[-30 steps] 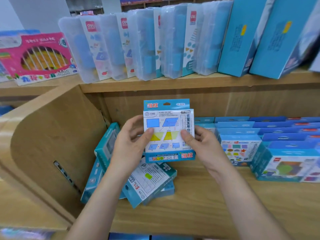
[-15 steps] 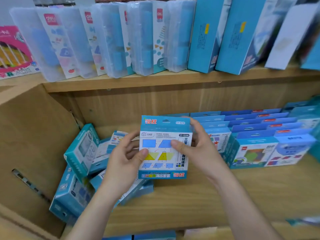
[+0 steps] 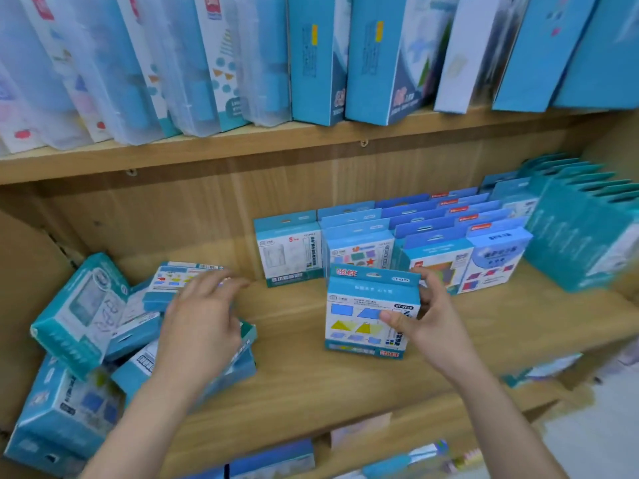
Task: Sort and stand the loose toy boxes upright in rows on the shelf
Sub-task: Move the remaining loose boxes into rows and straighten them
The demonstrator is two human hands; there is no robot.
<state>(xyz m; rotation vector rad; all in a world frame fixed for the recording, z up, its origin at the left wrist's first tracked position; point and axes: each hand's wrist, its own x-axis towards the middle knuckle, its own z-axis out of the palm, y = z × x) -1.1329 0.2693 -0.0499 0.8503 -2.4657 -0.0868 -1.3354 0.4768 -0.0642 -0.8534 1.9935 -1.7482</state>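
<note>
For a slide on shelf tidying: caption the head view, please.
Right hand holds a shapes box upright over the wooden shelf; left hand hovers open above the jumbled boxes.

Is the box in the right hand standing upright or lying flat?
Upright. The box shows its printed front with hang tab on top, right hand gripping its side. Whether it rests on the shelf: cannot tell.

The shelf board (image 3: 311,385) before you looks like pale wood-grain laminate, smooth and matt. The toy box (image 3: 356,305) in your right hand (image 3: 432,323) is printed cardboard with a faint sheen, like the loose boxes (image 3: 79,316) at your left. Above, the tall cases (image 3: 114,81) are frosted translucent plastic, and the blue cartons (image 3: 318,63) beside them are matt card. Two small screw heads (image 3: 363,143) look metallic.
</note>
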